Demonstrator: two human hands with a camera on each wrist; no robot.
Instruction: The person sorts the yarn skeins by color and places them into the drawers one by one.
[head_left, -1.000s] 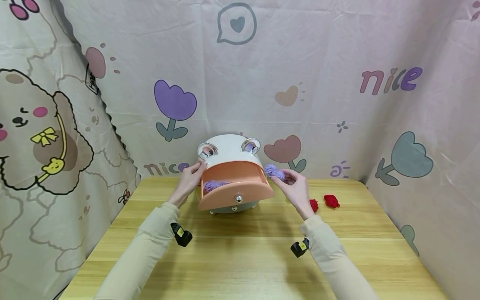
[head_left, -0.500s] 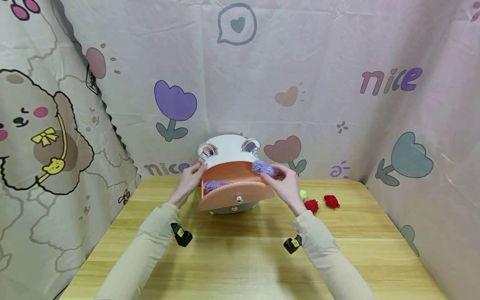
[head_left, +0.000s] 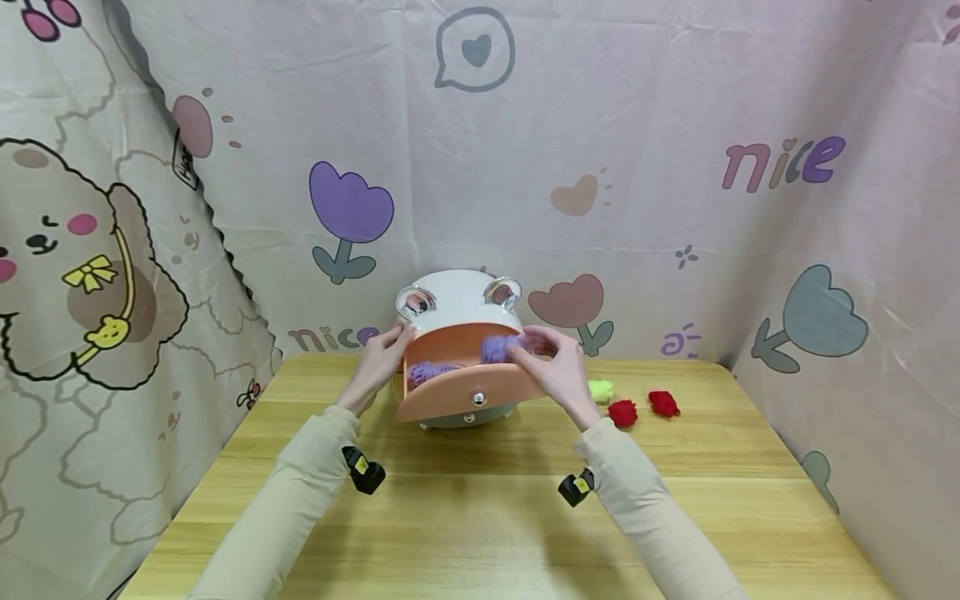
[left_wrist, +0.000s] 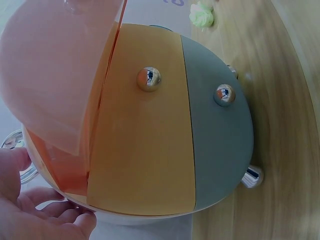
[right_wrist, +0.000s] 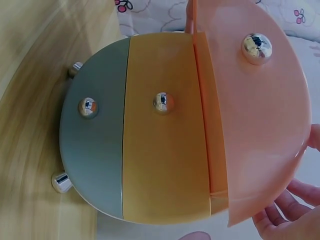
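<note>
A small rounded drawer cabinet (head_left: 459, 293) with a white top and two shiny ring eyes stands on the table. Its peach top drawer (head_left: 474, 393) is pulled out. Below are a yellow drawer (left_wrist: 142, 130) and a grey-green drawer (left_wrist: 220, 140), both closed, with silver knobs. My left hand (head_left: 378, 367) holds the cabinet's left side, thumb near the eye. My right hand (head_left: 558, 367) pinches a purple yarn bundle (head_left: 497, 348) over the right part of the open drawer. Another purple yarn bundle (head_left: 427, 372) lies in the drawer's left end. The right wrist view hides the held bundle behind the drawer front.
To the right of the cabinet lie a lime-green bundle (head_left: 601, 392) and two red bundles, one nearer (head_left: 622, 413) and one farther right (head_left: 663, 403). A printed curtain (head_left: 480, 167) hangs behind the wooden table (head_left: 465, 517).
My right hand has moved left with the purple yarn bundle, from beside the cabinet to over the open drawer, uncovering the green bundle. My left hand has stayed on the cabinet.
</note>
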